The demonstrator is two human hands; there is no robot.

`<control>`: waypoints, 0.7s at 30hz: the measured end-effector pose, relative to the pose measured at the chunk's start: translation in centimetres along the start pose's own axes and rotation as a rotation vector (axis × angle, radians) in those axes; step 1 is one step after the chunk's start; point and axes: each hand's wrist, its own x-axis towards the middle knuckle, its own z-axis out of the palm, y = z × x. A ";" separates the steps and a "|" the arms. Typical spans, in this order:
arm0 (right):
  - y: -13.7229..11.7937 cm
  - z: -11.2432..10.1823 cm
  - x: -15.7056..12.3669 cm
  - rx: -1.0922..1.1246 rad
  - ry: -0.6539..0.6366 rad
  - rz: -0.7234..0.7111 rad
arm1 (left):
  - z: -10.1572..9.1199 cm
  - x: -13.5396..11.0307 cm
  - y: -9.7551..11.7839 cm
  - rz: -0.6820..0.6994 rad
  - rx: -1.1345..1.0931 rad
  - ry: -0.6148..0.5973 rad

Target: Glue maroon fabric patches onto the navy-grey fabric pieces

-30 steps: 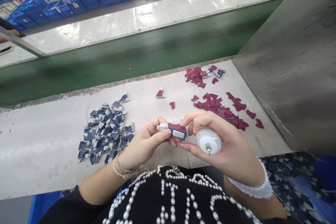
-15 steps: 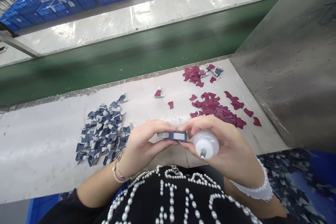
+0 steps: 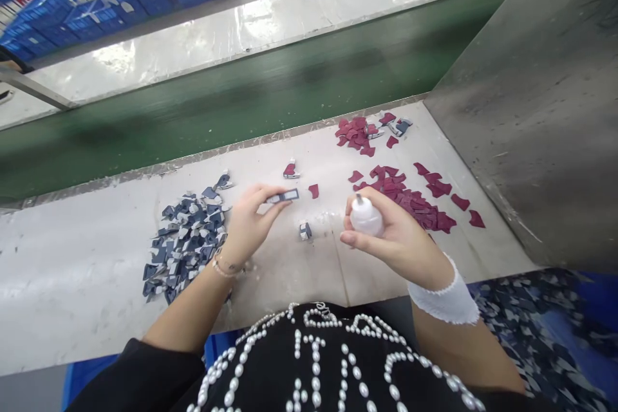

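My left hand (image 3: 253, 219) pinches a small dark blue and grey plastic part (image 3: 286, 196) between thumb and fingers, above the worktop. My right hand (image 3: 393, 228) is wrapped round a white squeeze bottle (image 3: 367, 217) with a narrow metal tip pointing up and away. On the worktop between the hands sits another blue and grey part (image 3: 305, 230). A single maroon piece (image 3: 313, 191) lies just beyond it. Farther back is a grey part with a maroon piece on it (image 3: 291, 170). The bottle's lower side is hidden by my palm.
A heap of blue and grey parts (image 3: 188, 238) lies at left. Maroon pieces (image 3: 415, 203) are piled at right, with a smaller pile (image 3: 356, 134) behind. A green conveyor belt (image 3: 251, 100) runs past the worktop (image 3: 87, 257). A metal panel (image 3: 526, 116) rises at right.
My hands have moved apart. The left went forward and left with the plastic part; the right turned the bottle tip away from me. A blue and grey part now shows between them.
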 end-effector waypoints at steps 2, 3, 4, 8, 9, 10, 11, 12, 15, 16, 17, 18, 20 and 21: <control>1.8 -0.3 0.2 0.194 -0.113 0.122 | 1.0 0.9 -1.9 -0.031 0.063 -0.070; 2.6 -0.3 0.3 0.295 -0.173 0.155 | 1.4 1.1 -2.4 -0.028 0.079 -0.106; 3.4 -0.3 0.4 0.377 -0.224 0.170 | 1.6 1.2 -2.6 -0.017 0.092 -0.135; 5.5 -0.5 0.3 0.490 -0.337 0.139 | 1.5 -0.6 -0.9 0.012 0.096 -0.225; 5.8 -0.7 0.3 0.503 -0.353 0.126 | 1.5 -1.3 -0.3 0.011 0.059 -0.289; 6.1 -0.8 0.2 0.512 -0.363 0.112 | 1.7 -2.1 0.1 0.003 0.003 -0.367; 6.4 -1.0 0.1 0.518 -0.370 0.098 | 2.0 -2.7 0.4 -0.014 -0.059 -0.435; 6.7 -1.3 0.0 0.523 -0.373 0.085 | 2.4 -3.3 0.4 -0.045 -0.127 -0.484; 7.7 -1.8 -0.2 0.531 -0.363 0.052 | 3.6 -4.1 -0.2 -0.182 -0.272 -0.474; 8.0 -1.9 -0.3 0.534 -0.352 0.036 | 3.8 -4.1 -0.5 -0.220 -0.299 -0.448; 8.2 -2.0 -0.3 0.537 -0.339 0.017 | 4.0 -4.0 -0.8 -0.254 -0.322 -0.424; 8.5 -2.0 -0.3 0.536 -0.328 -0.004 | 4.0 -3.9 -1.0 -0.283 -0.343 -0.407; 8.8 -2.1 -0.2 0.516 -0.315 -0.038 | 3.9 -3.8 -1.1 -0.344 -0.405 -0.378; 8.9 -2.1 -0.1 0.492 -0.308 -0.049 | 3.9 -3.8 -1.0 -0.376 -0.444 -0.362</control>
